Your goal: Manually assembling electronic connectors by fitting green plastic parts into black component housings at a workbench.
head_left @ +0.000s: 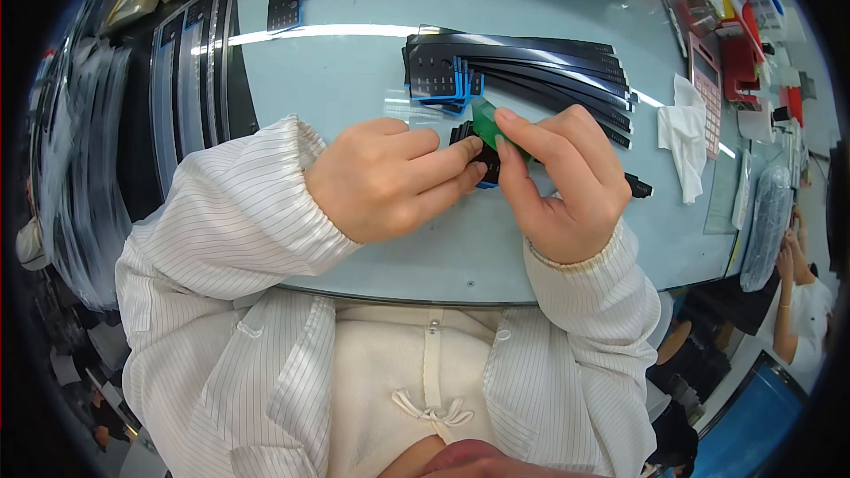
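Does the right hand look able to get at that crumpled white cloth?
Probably yes: the white cloth lies uncovered, with only low ends of black strips between. But the right hand pinches a green piece, so it may need freeing first.

The fisheye head view looks down from close above the table [336,80].
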Demonstrator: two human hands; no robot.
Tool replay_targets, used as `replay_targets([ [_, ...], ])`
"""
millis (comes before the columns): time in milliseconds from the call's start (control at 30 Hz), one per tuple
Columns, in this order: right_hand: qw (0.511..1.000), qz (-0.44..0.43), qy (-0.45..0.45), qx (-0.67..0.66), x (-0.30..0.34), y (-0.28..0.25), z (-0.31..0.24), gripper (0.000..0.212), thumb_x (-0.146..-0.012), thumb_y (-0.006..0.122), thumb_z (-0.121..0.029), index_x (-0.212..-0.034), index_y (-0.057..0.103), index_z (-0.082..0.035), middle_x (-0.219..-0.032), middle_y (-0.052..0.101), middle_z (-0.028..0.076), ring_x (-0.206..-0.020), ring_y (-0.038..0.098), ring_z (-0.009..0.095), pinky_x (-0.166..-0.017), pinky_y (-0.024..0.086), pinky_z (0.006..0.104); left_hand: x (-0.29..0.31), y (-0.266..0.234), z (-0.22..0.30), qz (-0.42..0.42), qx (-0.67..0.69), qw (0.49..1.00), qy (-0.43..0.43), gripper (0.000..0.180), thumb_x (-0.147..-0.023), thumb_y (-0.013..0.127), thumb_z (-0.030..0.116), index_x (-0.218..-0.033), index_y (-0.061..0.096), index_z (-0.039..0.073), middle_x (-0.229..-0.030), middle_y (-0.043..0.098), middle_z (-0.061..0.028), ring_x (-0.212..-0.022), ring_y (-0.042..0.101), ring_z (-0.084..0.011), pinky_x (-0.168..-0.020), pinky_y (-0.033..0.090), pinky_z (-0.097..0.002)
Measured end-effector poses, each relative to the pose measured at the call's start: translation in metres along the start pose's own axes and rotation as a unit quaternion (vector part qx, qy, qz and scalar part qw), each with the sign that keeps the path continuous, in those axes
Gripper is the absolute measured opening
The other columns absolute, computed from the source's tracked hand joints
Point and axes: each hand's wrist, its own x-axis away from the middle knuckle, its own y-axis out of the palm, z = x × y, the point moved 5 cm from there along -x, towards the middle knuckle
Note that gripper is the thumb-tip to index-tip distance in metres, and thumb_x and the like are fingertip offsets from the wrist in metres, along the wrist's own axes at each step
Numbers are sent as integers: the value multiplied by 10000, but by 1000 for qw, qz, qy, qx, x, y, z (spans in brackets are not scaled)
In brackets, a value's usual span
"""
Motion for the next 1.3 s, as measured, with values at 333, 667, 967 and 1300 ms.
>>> replay_targets([
  [333, 1000, 30, -3, -4, 1, 3, 2, 344, -701, 756, 173, -1026, 737, 64, -780, 660, 107, -625, 588, 175, -550, 481, 259, -2, 0, 0, -7, 0, 1000, -3, 172, -785, 746, 104, -938, 742, 25, -950, 673, -35, -656, 556, -113, -493, 446, -265],
  [667, 999, 34, 8, -3, 1, -8, 0, 318, -706, 740, 162, -1010, 734, 69, -772, 655, 99, -626, 567, 143, -527, 431, 240, -4, -2, 0, 1, 14, 1000, 7, 167, -774, 751, 94, -925, 740, 22, -970, 680, -52, -687, 569, -121, -507, 466, -254],
  [967, 988, 149, 7, 26, 4, -30, 2, 367, -733, 751, 144, -1087, 720, 53, -835, 690, 108, -660, 600, 164, -554, 486, 241, -1, -18, -6, 14, 50, 998, 24, 261, -765, 727, 28, -1005, 717, -73, -1013, 706, -173, -728, 666, -182, -574, 563, -281],
  [1300, 980, 195, -33, 21, 9, -40, -1, 341, -758, 730, 136, -1090, 699, 66, -878, 706, 128, -683, 596, 178, -578, 482, 241, -5, -37, -35, 127, -75, 987, -61, 240, -730, 820, -3, -936, 720, -75, -894, 724, -172, -752, 742, -262, -638, 630, -300],
])
